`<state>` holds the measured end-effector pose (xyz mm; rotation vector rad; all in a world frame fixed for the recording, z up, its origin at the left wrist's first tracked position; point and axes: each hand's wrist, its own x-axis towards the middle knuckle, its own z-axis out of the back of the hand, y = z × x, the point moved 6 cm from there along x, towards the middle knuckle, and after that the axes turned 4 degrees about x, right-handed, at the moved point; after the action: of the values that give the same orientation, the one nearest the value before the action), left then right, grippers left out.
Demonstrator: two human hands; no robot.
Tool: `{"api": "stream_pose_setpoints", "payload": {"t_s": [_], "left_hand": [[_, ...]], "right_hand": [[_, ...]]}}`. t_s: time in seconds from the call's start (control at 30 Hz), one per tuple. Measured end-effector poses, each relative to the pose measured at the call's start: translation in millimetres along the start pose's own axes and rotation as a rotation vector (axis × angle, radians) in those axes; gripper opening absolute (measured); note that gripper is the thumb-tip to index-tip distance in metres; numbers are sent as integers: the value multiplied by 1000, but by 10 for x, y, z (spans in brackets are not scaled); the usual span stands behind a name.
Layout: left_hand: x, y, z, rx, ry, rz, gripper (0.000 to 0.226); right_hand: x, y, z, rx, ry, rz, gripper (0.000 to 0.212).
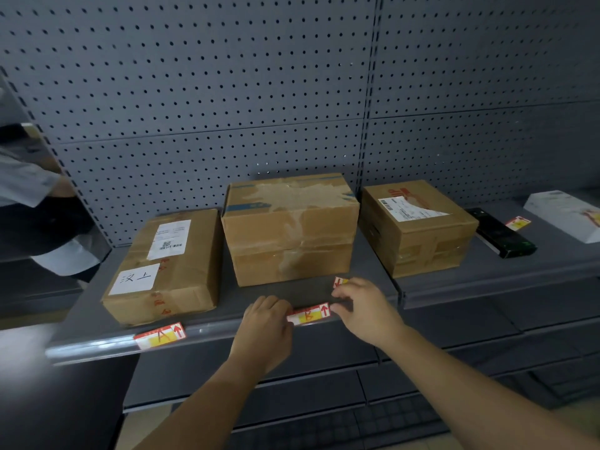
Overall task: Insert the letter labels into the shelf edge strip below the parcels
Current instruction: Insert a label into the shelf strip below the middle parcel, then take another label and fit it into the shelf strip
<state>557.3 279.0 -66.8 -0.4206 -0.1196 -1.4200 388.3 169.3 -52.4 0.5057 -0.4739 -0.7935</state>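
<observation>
**B label at the strip, both hands on it**

B label (309, 314) sits at the shelf edge strip (211, 329), right below the middle parcel (290, 228). Left hand (267, 323) pinches its left end, fingers pressed together; right hand (360, 308) pinches the right end by the red arrow, w/ another label (340, 282) caught in the upper fingers. A label (160, 336) is in the strip under the left parcel (168, 264). Right parcel (417, 227) stands further along the shelf.

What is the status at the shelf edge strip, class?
Left hand and right hand pinch the red-and-yellow paper label at the clear strip. A label seated. Spare label behind. Nothing blocking.
</observation>
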Motion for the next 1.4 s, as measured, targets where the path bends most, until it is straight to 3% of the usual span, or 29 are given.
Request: {"api": "stream_pose_setpoints", "payload": {"t_s": [0.3,0.47,0.8,1.4], "left_hand": [[536,-782,186,-36,-7,-175,32],[743,-1494,206,-77,-13,-310,23],[776,-3139,147,-178,17,-497,30],[630,-6153,-229,-193,60,-636,38]], "right_hand": [[-453,-225,732,-91,-154,-187,23],[-866,-410,1306,-184,-229,-352,36],[-2162,-931,2412,-307,-427,-587,40],[-3976,-2309,4184,-356,-516,-745,44]]}}
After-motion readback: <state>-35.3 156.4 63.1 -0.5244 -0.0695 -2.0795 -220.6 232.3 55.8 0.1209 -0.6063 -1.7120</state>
